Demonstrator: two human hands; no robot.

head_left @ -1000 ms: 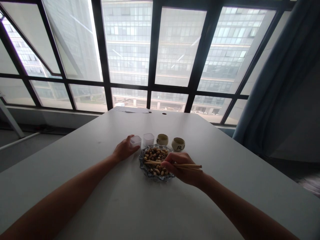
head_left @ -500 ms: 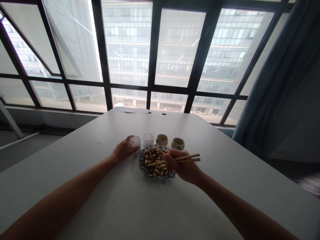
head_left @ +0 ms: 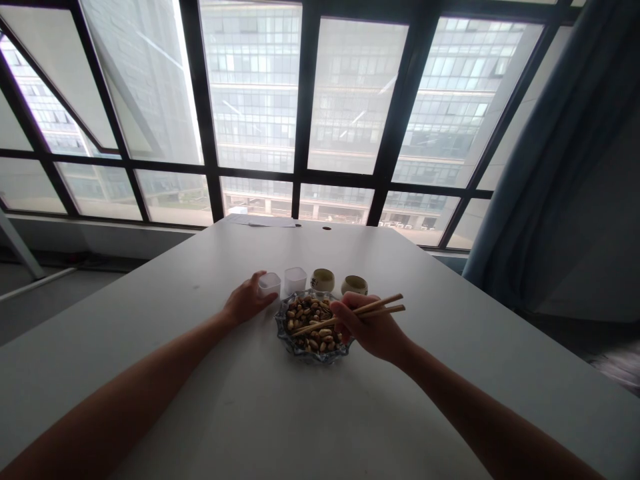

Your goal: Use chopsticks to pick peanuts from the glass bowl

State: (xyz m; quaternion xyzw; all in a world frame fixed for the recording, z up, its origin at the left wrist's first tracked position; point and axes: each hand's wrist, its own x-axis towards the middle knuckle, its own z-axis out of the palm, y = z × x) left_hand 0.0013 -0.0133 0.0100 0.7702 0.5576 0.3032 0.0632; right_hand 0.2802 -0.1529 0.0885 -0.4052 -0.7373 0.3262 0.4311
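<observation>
My right hand (head_left: 367, 327) is closed around a pair of wooden chopsticks (head_left: 383, 307), above the right side of a scalloped glass bowl (head_left: 320, 359). The chopstick tips reach down among the nuts (head_left: 313, 343) in the bowl, near its left side; whether they pinch a nut I cannot tell. My left hand (head_left: 247, 301) grips a small clear plastic cup (head_left: 270, 285) that stands on the table just left of the bowl, thumb in front and fingers behind. A second clear plastic cup (head_left: 295, 280) stands close to its right, behind the bowl.
Two cream ceramic cups with dark characters, one (head_left: 323, 280) behind the bowl and another (head_left: 354, 285) beyond my right hand, stand on the white table (head_left: 240, 400). Papers (head_left: 270, 221) lie at its far edge by the windows. A blue curtain (head_left: 520, 173) hangs at right.
My right hand has shifted slightly, and the chopsticks' rear ends have risen and spread apart. Their tips stay in the nuts. My left hand keeps hold of the plastic cup.
</observation>
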